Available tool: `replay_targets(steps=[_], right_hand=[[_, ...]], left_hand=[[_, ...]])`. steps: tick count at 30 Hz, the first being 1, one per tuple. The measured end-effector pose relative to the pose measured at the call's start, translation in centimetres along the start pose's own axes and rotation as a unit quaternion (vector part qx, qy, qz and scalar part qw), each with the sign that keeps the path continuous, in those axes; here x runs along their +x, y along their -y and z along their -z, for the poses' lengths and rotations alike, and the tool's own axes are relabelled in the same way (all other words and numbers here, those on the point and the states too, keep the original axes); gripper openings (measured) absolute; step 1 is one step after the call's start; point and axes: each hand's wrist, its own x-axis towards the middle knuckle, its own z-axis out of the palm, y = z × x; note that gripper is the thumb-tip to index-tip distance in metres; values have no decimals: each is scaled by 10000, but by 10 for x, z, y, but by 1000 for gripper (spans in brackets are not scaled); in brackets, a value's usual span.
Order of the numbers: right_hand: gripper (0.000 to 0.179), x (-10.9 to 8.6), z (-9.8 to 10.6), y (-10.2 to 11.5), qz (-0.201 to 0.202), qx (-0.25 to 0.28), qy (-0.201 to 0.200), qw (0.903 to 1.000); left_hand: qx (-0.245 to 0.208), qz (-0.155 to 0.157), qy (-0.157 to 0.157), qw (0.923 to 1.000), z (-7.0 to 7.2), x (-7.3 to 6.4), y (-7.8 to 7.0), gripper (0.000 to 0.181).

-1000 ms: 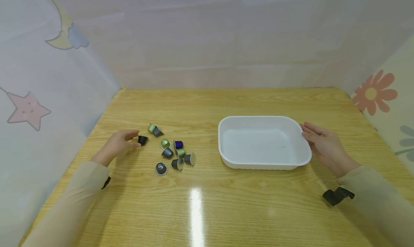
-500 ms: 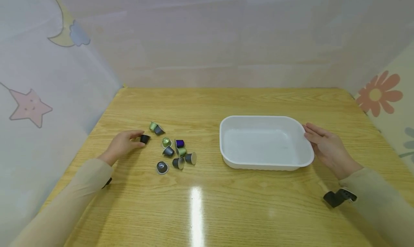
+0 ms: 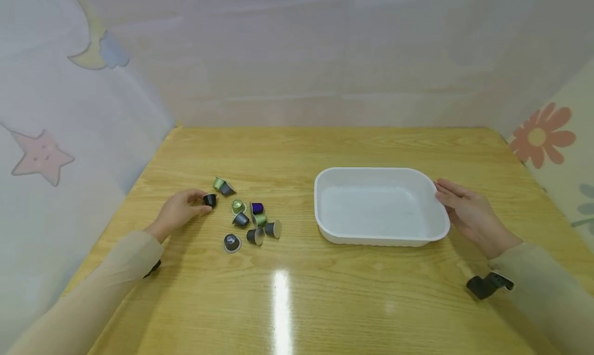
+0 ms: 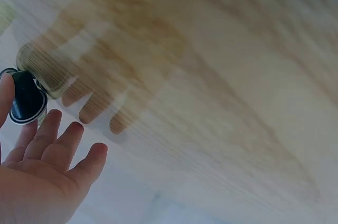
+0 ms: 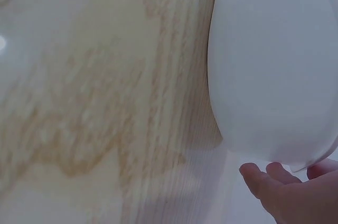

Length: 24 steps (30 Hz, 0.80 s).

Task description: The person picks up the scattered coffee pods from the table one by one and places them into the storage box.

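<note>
My left hand (image 3: pixel 178 210) pinches a black coffee capsule (image 3: pixel 210 200) between thumb and fingers at the left of the table. In the left wrist view that dark capsule (image 4: pixel 27 97) sits by the thumb, and the other fingers are spread beside it. Several more capsules lie just to the right: light green ones (image 3: pixel 238 206), dark grey ones (image 3: pixel 241 220) and a purple one (image 3: pixel 257 208). At the right end of a white tray (image 3: pixel 371 210) rests my right hand (image 3: pixel 471 215), its fingers fairly straight against the outer wall below the rim.
The wooden table (image 3: pixel 297 293) carries the capsules on the left and the tray on the right, with bare wood between them. A pale printed curtain (image 3: pixel 297 61) stands behind and on both sides. A black strap device (image 3: pixel 487 285) hangs from the right wrist.
My left hand has moved slightly right with the black capsule, which has turned in the fingers. The right hand still touches the tray, which stays in place.
</note>
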Motion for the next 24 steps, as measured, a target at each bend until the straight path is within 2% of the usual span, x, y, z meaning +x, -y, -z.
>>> replay_targets(steps=[5,15,24], right_hand=[[85,1,0,-1,26,-96,9,9999],[83,3,2,-4,170,182,68,9997],[76,3,-1,-6,272,44,53,9996]], left_hand=[[-107,-134,37,9998,-3,2,2,61],[-130,-94,-49,9999,-4,3,1,53],[-499,125,-191,9985,-2,-9,-3,53]])
